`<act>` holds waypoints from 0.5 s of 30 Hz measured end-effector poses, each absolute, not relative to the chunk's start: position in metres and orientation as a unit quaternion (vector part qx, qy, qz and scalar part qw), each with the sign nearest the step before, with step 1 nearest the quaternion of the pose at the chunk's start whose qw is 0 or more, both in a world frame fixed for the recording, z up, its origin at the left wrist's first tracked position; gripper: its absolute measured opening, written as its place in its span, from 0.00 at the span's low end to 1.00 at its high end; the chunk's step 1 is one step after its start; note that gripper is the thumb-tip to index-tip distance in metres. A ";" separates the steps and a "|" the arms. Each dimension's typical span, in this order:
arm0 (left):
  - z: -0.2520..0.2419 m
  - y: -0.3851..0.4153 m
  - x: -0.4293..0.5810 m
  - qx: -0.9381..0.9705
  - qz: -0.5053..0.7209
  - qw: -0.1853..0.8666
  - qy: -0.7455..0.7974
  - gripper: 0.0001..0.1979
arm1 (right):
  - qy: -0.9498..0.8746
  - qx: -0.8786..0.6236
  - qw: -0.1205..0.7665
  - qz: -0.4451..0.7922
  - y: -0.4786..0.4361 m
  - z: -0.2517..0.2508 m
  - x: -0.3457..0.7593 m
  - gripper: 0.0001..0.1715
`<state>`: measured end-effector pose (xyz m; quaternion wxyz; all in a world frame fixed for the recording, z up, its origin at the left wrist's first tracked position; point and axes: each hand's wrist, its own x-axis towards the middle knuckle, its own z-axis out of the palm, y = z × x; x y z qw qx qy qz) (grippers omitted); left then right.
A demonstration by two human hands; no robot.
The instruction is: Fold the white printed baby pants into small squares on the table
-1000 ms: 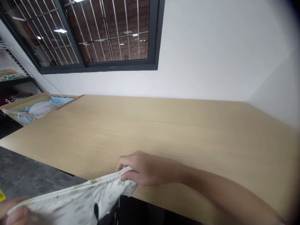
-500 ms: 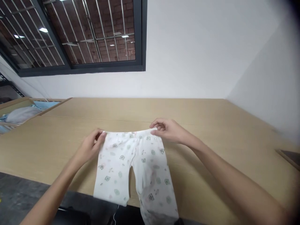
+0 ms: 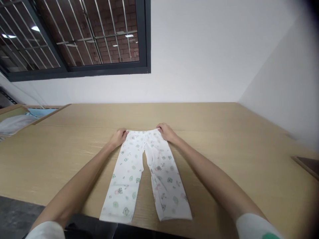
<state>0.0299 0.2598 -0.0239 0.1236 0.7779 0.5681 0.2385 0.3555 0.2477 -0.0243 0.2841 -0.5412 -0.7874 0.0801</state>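
A pair of white pants (image 3: 132, 166) with a small green and pink print is stretched out over the wooden table, waistband away from me and both legs toward the near edge. My left hand (image 3: 120, 136) pinches the left corner of the waistband. At the opposite corner, my right hand (image 3: 166, 131) is closed on the fabric. Between the two hands the waistband is drawn nearly straight. The right leg of the pants shows some creases along its inner side, while the left one lies flatter.
The light wooden table (image 3: 219, 132) reaches back to a white wall (image 3: 194, 49) with a barred window (image 3: 99, 36). At the far left is a wooden bin (image 3: 50, 114) holding white and light blue cloth. A dark recess (image 3: 307, 164) sits at the table's right side.
Both hands have moved forward over the table with the pants, and have come closer together. The pant legs, which hung toward the near edge, now lie along the tabletop.
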 end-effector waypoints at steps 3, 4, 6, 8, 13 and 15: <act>-0.034 0.278 0.037 0.760 0.246 0.109 0.592 0.16 | -0.785 -0.556 0.268 0.051 0.265 -0.038 0.352 0.15; -0.036 0.283 0.039 0.753 0.248 0.106 0.600 0.15 | -0.783 -0.560 0.265 0.046 0.270 -0.041 0.352 0.15; -0.039 0.292 0.042 0.738 0.250 0.106 0.617 0.15 | -0.780 -0.567 0.261 0.036 0.278 -0.044 0.352 0.16; -0.040 0.300 0.046 0.723 0.255 0.108 0.632 0.14 | -0.778 -0.573 0.257 0.028 0.285 -0.045 0.353 0.16; -0.041 0.312 0.054 0.697 0.266 0.120 0.655 0.11 | -0.770 -0.591 0.240 0.021 0.297 -0.045 0.354 0.17; -0.040 0.313 0.056 0.694 0.268 0.121 0.657 0.11 | -0.765 -0.599 0.236 0.019 0.298 -0.046 0.354 0.17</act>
